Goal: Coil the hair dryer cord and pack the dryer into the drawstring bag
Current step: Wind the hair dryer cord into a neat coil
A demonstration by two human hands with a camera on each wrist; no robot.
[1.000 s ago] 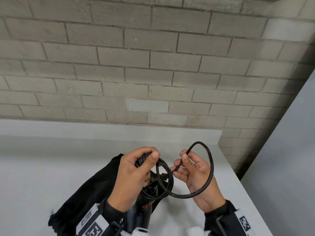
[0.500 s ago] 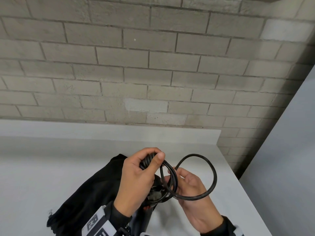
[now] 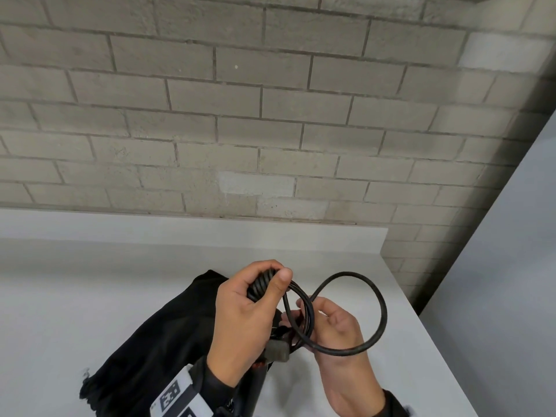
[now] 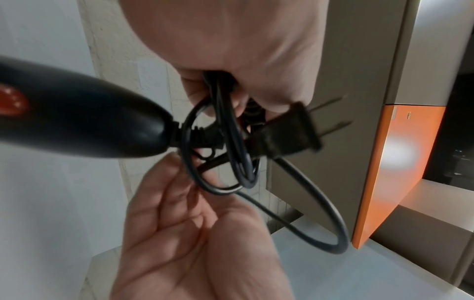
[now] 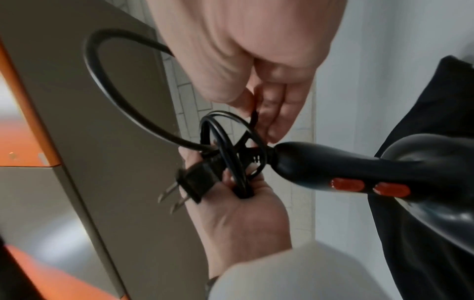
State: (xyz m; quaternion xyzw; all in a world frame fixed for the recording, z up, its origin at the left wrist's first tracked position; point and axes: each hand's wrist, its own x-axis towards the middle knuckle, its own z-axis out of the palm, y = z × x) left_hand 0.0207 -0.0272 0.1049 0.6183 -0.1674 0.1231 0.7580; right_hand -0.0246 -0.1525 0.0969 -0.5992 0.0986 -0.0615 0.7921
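A: Hair dryer cord (image 3: 355,311), mid-coil above the white table (image 3: 90,296): leftmost lies the black drawstring bag (image 3: 144,350); your left hand (image 3: 243,323) clenches the gathered loops, dryer (image 4: 77,121) hanging beneath; your right hand (image 3: 337,335) pinches the last loose loop, fingers curled on it.

B: The risk?

A: Probably that open loop springing free if your right pinch slackens, or the plug (image 4: 290,130) snagging the coil and pulling turns loose.

B: And since a second ago?

A: Your right hand has dropped lower and closer to the left, carrying the loop toward the bundle.
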